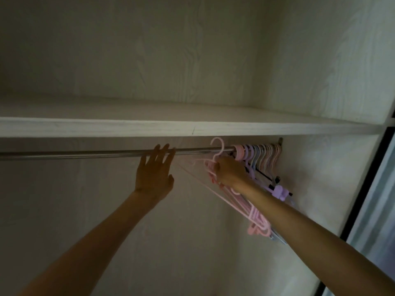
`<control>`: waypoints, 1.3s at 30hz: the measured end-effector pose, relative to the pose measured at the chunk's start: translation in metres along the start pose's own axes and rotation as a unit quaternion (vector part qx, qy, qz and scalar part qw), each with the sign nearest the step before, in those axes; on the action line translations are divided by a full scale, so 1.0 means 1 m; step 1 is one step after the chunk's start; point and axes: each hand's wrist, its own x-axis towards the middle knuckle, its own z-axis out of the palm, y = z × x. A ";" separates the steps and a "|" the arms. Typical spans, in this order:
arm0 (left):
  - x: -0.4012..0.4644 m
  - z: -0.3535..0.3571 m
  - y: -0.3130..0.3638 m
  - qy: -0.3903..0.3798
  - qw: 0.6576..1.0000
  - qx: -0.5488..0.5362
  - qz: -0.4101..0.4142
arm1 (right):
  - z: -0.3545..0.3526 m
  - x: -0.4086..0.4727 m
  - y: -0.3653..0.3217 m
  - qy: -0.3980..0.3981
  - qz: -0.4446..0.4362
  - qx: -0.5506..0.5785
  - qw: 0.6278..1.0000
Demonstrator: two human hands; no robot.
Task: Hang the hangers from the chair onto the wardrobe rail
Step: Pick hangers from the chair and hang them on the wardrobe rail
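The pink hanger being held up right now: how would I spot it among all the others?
Follow the metal rail under the white shelf rightward to the bunched hangers. Just left of them, the right hand grips one pink hanger; only its hook rises above the rail.

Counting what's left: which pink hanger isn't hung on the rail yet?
The pink hanger held by the right hand; its hook pokes above the rail, left of the hung row.
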 end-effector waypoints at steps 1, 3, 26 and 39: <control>0.003 0.002 0.000 -0.005 1.000 0.023 0.003 | 0.004 0.004 -0.004 -0.005 -0.003 -0.062 0.998; 0.004 0.003 0.000 0.000 0.999 0.045 -0.001 | 0.011 0.008 -0.009 -0.020 0.007 -0.128 0.992; 0.000 0.009 0.015 -0.040 0.998 0.028 -0.050 | 0.002 0.042 0.048 0.166 -0.203 -0.226 0.938; 0.000 0.006 0.014 -0.063 0.997 0.010 -0.044 | -0.011 0.028 0.070 0.144 -0.111 -0.200 0.963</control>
